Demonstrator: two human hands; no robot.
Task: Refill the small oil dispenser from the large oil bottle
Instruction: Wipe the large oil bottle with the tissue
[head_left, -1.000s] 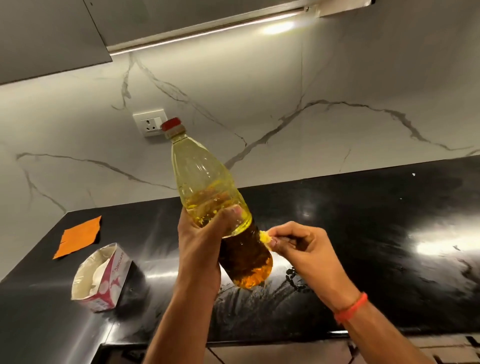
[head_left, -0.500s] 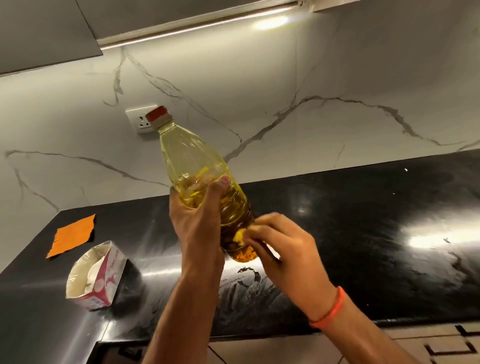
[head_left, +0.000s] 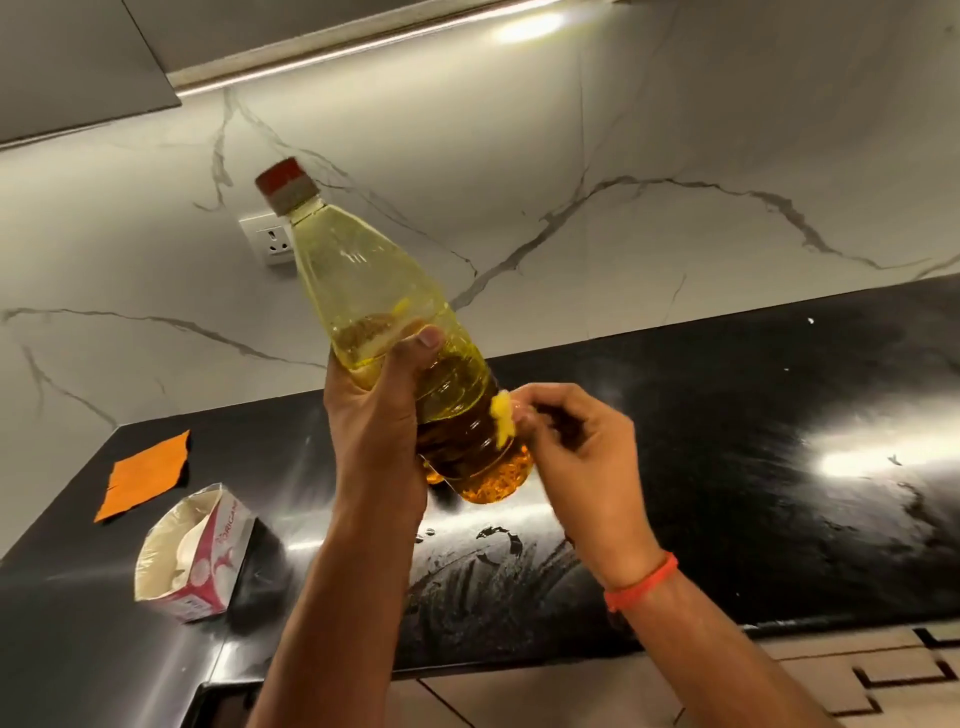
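A large clear plastic oil bottle (head_left: 363, 291) with a red cap (head_left: 280, 179) is held tilted above the black counter (head_left: 727, 415), cap up and to the left. Yellow oil fills its lower part. My left hand (head_left: 379, 415) grips the bottle around its middle. My right hand (head_left: 576, 452) is at the bottle's lower right side, fingertips pinching a small yellow scrap (head_left: 503, 418) against the bottle. No small dispenser is in view.
An open pink-and-white carton (head_left: 192, 551) lies on the counter at left, with an orange cloth (head_left: 145, 473) behind it. A wall socket (head_left: 267, 241) sits behind the bottle neck. Wet smears (head_left: 493, 545) mark the counter below the bottle.
The bottle has stayed in my left hand and shifted slightly. My right hand went to the bottle's base half a second ago and now sits at its lower right side with the yellow scrap.
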